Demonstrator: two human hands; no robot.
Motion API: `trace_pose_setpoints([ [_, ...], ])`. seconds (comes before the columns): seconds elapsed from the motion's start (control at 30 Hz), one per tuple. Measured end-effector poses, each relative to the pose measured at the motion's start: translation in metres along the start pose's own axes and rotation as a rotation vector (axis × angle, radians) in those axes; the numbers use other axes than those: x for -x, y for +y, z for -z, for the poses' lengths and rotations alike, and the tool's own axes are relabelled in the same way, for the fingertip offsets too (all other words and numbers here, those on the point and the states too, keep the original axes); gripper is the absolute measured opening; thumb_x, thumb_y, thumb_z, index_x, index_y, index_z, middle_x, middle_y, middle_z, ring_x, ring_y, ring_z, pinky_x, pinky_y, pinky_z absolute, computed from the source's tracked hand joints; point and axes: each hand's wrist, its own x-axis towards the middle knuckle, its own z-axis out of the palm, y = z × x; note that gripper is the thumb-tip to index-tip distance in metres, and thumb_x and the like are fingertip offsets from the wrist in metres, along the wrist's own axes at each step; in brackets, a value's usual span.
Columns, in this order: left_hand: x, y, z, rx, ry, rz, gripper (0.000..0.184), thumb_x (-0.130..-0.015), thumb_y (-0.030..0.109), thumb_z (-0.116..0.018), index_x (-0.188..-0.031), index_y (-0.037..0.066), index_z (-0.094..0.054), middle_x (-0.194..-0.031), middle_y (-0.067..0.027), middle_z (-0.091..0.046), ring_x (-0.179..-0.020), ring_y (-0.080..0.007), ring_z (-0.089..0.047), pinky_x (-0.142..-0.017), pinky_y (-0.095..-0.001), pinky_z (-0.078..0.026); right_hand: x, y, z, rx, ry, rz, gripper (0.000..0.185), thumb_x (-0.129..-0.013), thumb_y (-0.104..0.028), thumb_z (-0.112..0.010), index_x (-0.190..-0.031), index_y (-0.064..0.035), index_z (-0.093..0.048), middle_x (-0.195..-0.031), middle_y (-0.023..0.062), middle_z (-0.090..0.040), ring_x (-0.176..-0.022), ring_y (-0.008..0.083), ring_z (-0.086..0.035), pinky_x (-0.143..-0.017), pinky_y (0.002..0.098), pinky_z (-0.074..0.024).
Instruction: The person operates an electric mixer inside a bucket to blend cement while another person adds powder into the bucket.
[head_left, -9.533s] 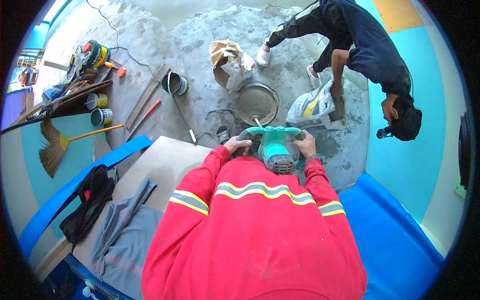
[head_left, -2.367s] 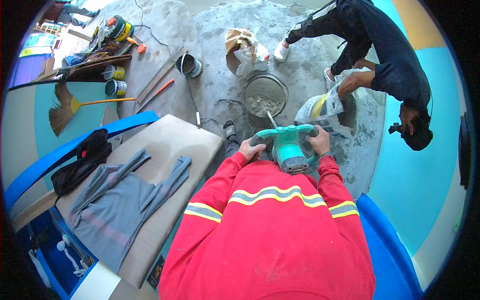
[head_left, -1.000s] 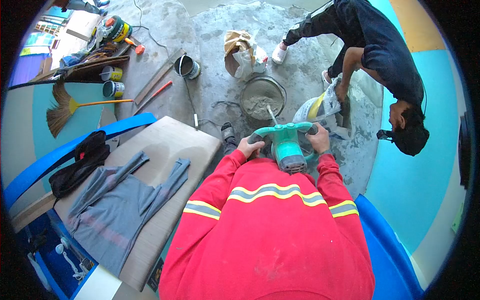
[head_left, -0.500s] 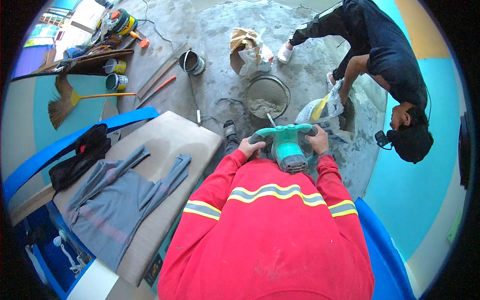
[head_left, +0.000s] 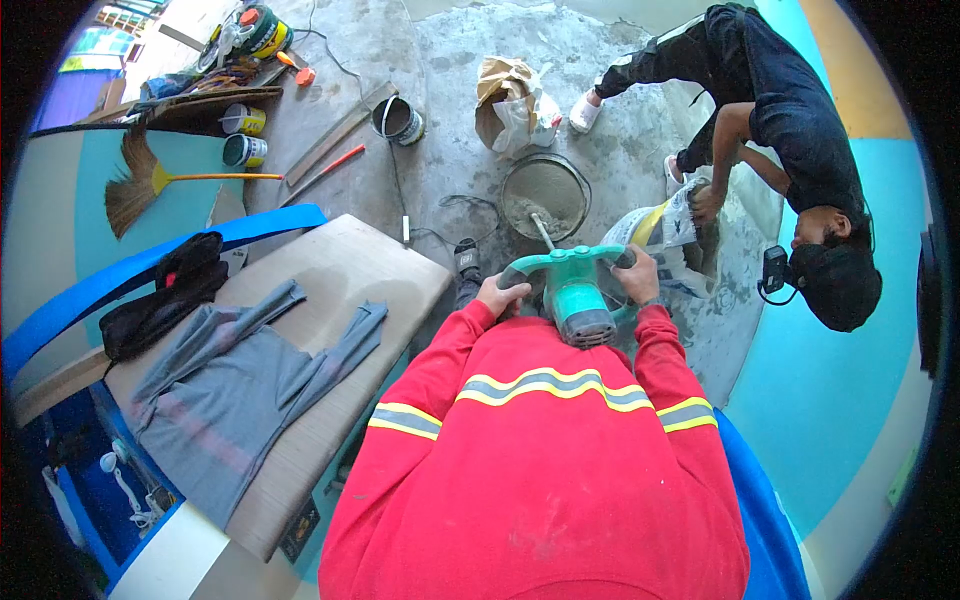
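A green power mixer (head_left: 577, 295) is held upright in front of my red sleeves. My left hand (head_left: 503, 297) is wrapped round its left black grip, and my right hand (head_left: 637, 277) round the right one. The mixer's shaft (head_left: 541, 231) reaches into a round bucket of grey, wet mix (head_left: 552, 187), and its lower end is hidden in the mix. Just right of the bucket lies a white and yellow bag (head_left: 655, 228), with a co-worker's hand (head_left: 708, 204) at its opening.
The co-worker (head_left: 795, 130) bends over at the right. A paper bag (head_left: 508, 105), a black pail (head_left: 398, 121), a wooden board (head_left: 340, 134) and a cable lie beyond. At left are a broom (head_left: 137, 181) and a table (head_left: 385, 262) bearing a grey shirt (head_left: 225, 385).
Since the earliest frame, the view has shifted and more of the table shows. The shaft has changed position slightly in the bucket. The co-worker's arms and head have moved. Both my hands keep their grips.
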Motion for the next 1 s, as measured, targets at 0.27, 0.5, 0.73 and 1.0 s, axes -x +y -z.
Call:
trace_pose_setpoints([
  [0.27,-0.001,0.007,-0.001,0.005,-0.043,-0.047,0.029,-0.078,0.029,-0.075,-0.082,0.005,-0.06,-0.061,-0.0044,-0.058,-0.05,-0.015,-0.057,-0.047,-0.0294,-0.046,0.008,-0.028,0.012,0.032,0.042,0.004,0.033,-0.065,-0.017,-0.07,-0.094,-0.0042,-0.065,-0.082,0.0179,-0.067,-0.08,0.0307,-0.068,-0.071,0.0366,-0.0513],
  [0.5,-0.011,0.003,-0.002,-0.005,-0.09,-0.04,0.028,-0.079,0.028,-0.074,-0.083,0.005,-0.06,-0.061,-0.0042,-0.058,-0.049,-0.0144,-0.056,-0.047,-0.0285,-0.045,0.016,-0.019,0.017,0.028,0.068,-0.006,0.032,-0.065,-0.017,-0.071,-0.094,-0.0045,-0.064,-0.084,0.0182,-0.067,-0.082,0.0314,-0.068,-0.072,0.0375,-0.0515],
  [0.73,-0.015,0.001,-0.006,-0.021,-0.119,-0.024,0.029,-0.079,0.029,-0.074,-0.081,0.004,-0.058,-0.061,-0.005,-0.058,-0.049,-0.0158,-0.057,-0.047,-0.0293,-0.046,0.023,-0.008,0.019,0.056,0.084,-0.031,0.032,-0.065,-0.017,-0.072,-0.093,-0.0057,-0.065,-0.083,0.017,-0.068,-0.081,0.031,-0.068,-0.072,0.0379,-0.0517],
  [1.0,-0.015,-0.001,-0.008,-0.031,-0.112,0.017,0.03,-0.079,0.03,-0.075,-0.082,0.005,-0.06,-0.06,-0.0037,-0.058,-0.049,-0.0138,-0.055,-0.047,-0.0284,-0.044,0.029,-0.01,0.019,0.035,0.08,-0.09,0.033,-0.064,-0.017,-0.071,-0.094,-0.0052,-0.065,-0.085,0.0175,-0.068,-0.083,0.0318,-0.068,-0.073,0.0382,-0.0514],
])
